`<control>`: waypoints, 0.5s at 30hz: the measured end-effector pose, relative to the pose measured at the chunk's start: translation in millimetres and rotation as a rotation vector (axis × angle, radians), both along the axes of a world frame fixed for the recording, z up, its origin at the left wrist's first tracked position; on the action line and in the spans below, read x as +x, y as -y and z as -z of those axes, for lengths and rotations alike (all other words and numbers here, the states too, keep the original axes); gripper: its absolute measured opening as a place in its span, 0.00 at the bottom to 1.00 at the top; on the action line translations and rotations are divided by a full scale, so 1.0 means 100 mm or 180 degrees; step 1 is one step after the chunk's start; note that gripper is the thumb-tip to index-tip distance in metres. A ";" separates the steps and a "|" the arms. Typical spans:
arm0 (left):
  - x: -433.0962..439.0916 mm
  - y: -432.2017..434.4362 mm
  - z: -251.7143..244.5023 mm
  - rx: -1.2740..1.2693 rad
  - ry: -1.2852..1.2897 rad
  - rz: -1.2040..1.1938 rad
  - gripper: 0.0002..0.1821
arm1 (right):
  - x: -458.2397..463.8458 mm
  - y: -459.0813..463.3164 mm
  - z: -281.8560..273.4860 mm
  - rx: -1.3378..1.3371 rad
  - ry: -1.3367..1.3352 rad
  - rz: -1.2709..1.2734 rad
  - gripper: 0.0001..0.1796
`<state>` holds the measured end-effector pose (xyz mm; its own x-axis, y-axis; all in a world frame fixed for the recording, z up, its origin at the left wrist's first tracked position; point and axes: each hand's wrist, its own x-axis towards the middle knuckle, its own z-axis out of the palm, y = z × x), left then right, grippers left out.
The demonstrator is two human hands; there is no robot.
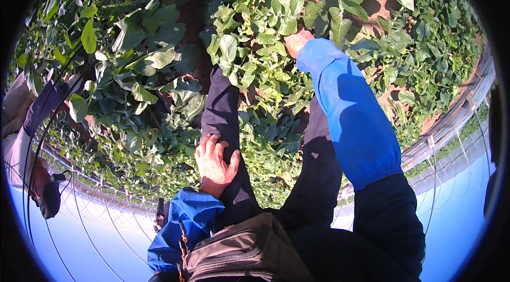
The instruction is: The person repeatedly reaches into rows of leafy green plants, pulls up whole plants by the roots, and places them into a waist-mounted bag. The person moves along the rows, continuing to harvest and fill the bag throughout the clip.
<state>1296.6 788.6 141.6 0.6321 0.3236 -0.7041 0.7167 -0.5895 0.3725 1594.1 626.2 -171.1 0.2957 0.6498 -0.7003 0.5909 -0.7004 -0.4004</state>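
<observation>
My left hand (pixel 217 161) rests palm down on my left leg in dark trousers (pixel 220 110), its thumb apart from the fingers and nothing in it. Ahead of me my right hand (pixel 298 41) reaches down among lobed green leaves of radish-like plants (pixel 279 17). Foliage hides its fingertips, so whether it grips a stem cannot be told. A blue sleeve cover (pixel 354 110) runs along my right forearm; another blue sleeve cover (pixel 191 210) is bunched near my left wrist. Between my legs stand more leafy plants (pixel 263 98).
A brown zippered bag (pixel 243 250) hangs at my waist. Broad-leaved plants (pixel 159 56) grow thickly to the left. Another person (pixel 20 138) bends at the far left edge. Reddish soil (pixel 380 5) shows through gaps. Thin hoops (pixel 434 186) rise beyond the bed's edge.
</observation>
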 end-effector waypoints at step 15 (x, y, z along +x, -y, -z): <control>0.17 0.10 0.01 0.0109 -0.0168 0.0165 0.19 | 0.16 0.04 -0.06 -0.0331 -0.0813 -0.0405 0.12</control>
<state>1313.5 778.2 141.0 0.6110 0.3158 -0.7259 0.7031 -0.6380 0.3141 1610.1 622.6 -165.1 0.0223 0.5912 -0.8062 0.5660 -0.6722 -0.4773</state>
